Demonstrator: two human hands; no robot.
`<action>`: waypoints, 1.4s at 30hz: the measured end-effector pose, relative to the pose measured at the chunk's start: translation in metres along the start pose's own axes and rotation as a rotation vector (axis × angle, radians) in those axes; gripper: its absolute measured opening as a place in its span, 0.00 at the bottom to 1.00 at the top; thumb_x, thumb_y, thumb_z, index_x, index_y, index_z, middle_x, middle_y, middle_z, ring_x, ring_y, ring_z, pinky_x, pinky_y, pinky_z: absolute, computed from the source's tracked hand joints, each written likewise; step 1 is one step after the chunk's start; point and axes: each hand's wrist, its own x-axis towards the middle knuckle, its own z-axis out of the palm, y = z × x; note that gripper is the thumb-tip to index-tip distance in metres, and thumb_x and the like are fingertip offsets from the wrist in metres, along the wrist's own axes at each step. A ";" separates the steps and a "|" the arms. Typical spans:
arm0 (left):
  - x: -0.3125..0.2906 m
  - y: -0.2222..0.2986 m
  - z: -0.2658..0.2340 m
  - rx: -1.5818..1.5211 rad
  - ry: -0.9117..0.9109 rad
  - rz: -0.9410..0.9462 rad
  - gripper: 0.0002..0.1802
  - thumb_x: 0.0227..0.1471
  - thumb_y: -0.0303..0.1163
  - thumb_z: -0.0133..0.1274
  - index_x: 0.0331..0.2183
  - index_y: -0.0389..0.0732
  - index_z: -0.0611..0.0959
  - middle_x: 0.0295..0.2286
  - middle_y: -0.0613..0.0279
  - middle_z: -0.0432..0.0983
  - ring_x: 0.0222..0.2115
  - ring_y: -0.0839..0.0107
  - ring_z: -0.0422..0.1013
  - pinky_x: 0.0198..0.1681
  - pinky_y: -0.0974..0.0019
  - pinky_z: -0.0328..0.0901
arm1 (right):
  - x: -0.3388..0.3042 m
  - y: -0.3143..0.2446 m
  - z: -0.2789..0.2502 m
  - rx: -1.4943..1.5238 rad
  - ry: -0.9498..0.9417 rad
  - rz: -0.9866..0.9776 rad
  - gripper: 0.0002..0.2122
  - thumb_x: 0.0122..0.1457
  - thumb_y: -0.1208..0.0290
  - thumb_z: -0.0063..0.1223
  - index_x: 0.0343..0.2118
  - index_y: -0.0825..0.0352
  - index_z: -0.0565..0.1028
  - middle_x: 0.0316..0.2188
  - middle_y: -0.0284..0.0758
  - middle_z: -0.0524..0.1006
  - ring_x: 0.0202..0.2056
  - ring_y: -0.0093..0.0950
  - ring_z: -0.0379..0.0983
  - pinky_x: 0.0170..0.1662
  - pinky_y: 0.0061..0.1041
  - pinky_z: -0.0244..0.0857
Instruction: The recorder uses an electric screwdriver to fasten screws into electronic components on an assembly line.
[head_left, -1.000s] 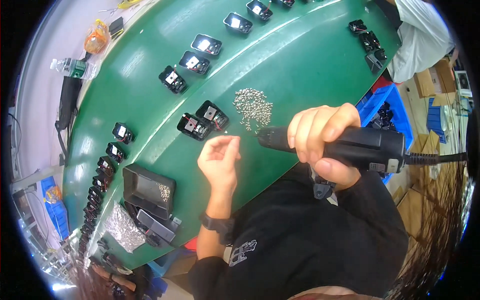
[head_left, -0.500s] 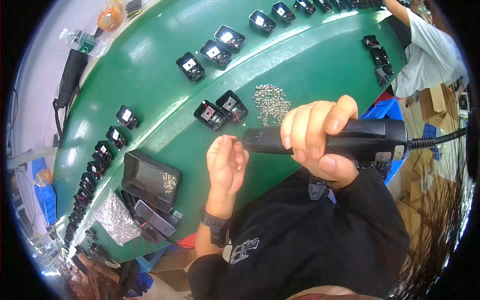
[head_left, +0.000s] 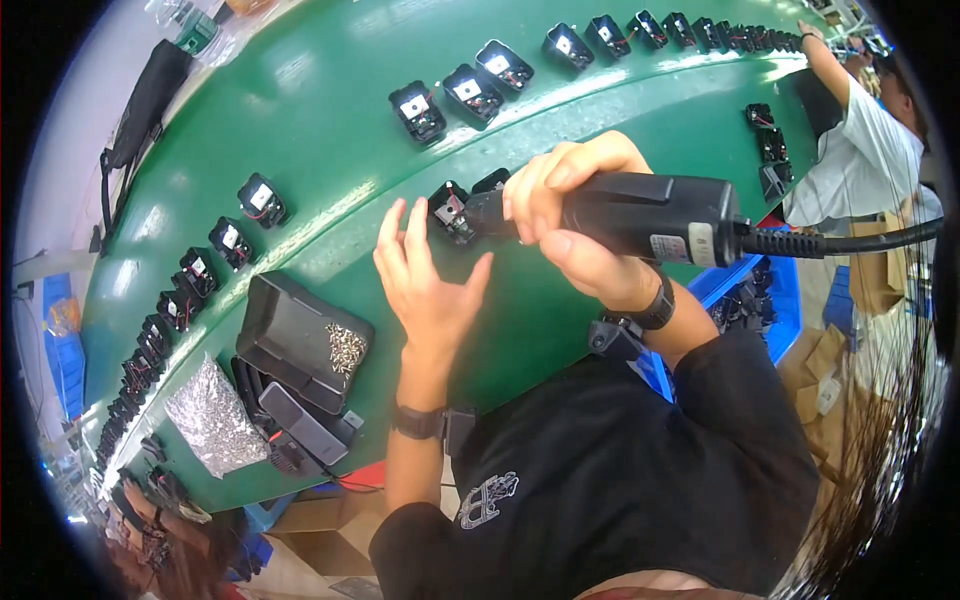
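Observation:
My right hand point(head_left: 585, 205) is wrapped round a black corded electric screwdriver point(head_left: 655, 215), held almost level and pointing left. Its nose reaches a small black open-topped housing point(head_left: 449, 208) with a circuit board and wires inside; whether the bit touches a screw cannot be made out. Beside that housing, my left hand point(head_left: 425, 290) is open, fingers spread and thumb apart, holding nothing that shows. A second black housing point(head_left: 491, 180) shows partly behind the screwdriver and my right hand.
Similar housings point(head_left: 417, 112) line the green table point(head_left: 330, 130) at the back and left. A black tray point(head_left: 285, 345) holds screws point(head_left: 347, 348), near a clear bag of small metal parts point(head_left: 213, 415) and a grey rectangular device point(head_left: 303, 424). A blue bin point(head_left: 785, 320) stands right; a co-worker point(head_left: 855, 150) is beyond.
My right hand has moved the screwdriver forward to the housing. My left hand has left the screwdriver's tip and opened its fingers. The loose screw pile is now hidden behind my right hand.

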 end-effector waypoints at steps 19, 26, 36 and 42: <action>0.023 -0.017 0.018 -0.055 -0.031 0.045 0.38 0.26 0.30 0.70 0.47 0.40 0.78 0.41 0.56 0.77 0.39 0.57 0.74 0.42 0.60 0.69 | 0.019 0.010 -0.003 -0.194 -0.136 0.021 0.12 0.52 0.81 0.57 0.36 0.66 0.67 0.22 0.33 0.71 0.22 0.25 0.68 0.31 0.29 0.67; 0.025 -0.022 0.019 -0.037 0.056 0.127 0.32 0.32 0.36 0.68 0.44 0.40 0.80 0.39 0.57 0.78 0.32 0.61 0.78 0.33 0.63 0.72 | 0.022 0.016 0.008 -0.322 -0.252 -0.079 0.09 0.44 0.86 0.54 0.27 0.68 0.69 0.17 0.35 0.72 0.18 0.29 0.68 0.24 0.28 0.66; 0.041 -0.011 0.000 0.101 -0.201 0.145 0.33 0.31 0.36 0.66 0.43 0.40 0.76 0.37 0.55 0.76 0.35 0.57 0.74 0.38 0.59 0.70 | 0.013 -0.007 -0.004 -0.271 -0.210 0.005 0.15 0.48 0.84 0.54 0.38 0.65 0.67 0.21 0.33 0.72 0.24 0.27 0.70 0.34 0.31 0.66; 0.113 -0.058 -0.061 0.584 -0.255 0.096 0.35 0.31 0.31 0.60 0.48 0.44 0.73 0.45 0.52 0.72 0.51 0.52 0.65 0.51 0.51 0.62 | -0.012 -0.073 -0.036 -0.013 -0.122 -0.151 0.16 0.47 0.83 0.58 0.38 0.66 0.67 0.21 0.32 0.73 0.22 0.26 0.71 0.31 0.29 0.67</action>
